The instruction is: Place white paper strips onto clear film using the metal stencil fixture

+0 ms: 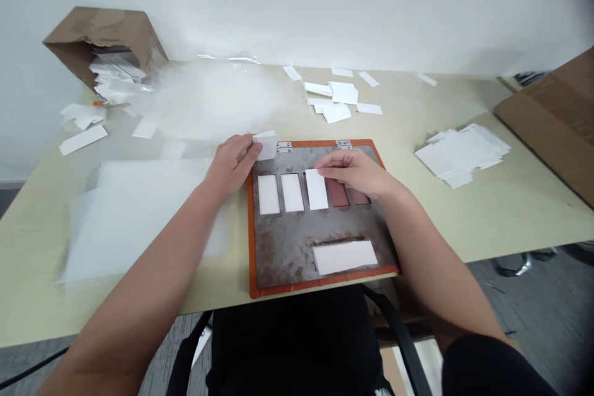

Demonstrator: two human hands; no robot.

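A rust-stained steel plate in an orange frame lies on the table, with metal hinges along its far edge. My left hand pinches a small white card at the plate's far left corner. White cards fill the first slot and second slot. My right hand has its fingertips on a third white card. Beyond that card, two slots show reddish-brown backing, partly under my right hand. A wide white card lies in the long lower slot.
A loose stack of white cards lies to the right, with scattered cards at the back. A tipped cardboard box spills white paper at back left. Translucent plastic sheets lie left of the plate. Brown cardboard overlaps the right table edge.
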